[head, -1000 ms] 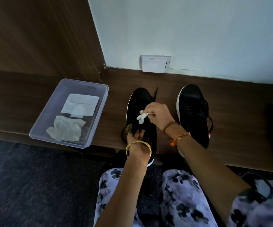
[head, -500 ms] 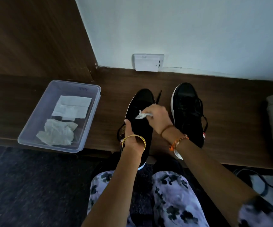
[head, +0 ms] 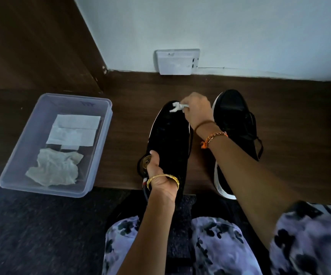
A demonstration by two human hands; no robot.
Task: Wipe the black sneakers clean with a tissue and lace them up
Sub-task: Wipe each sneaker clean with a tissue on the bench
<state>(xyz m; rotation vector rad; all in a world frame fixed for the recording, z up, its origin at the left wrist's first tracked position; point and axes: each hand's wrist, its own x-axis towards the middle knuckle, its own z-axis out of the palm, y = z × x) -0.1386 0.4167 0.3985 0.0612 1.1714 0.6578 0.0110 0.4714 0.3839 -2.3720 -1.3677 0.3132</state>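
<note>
While the left hand (head: 156, 173) curls around the heel end of one black sneaker with a white sole (head: 168, 139), the right hand (head: 197, 110) pinches a small crumpled white tissue (head: 175, 107) and presses it on the toe. Both grips are closed tight on their things. This sneaker lies on the brown wooden counter (head: 289, 120). Just beside it, on the right, sits the other black sneaker (head: 234, 118). A clear plastic box (head: 31, 139) with more tissues sits well apart on the left.
</note>
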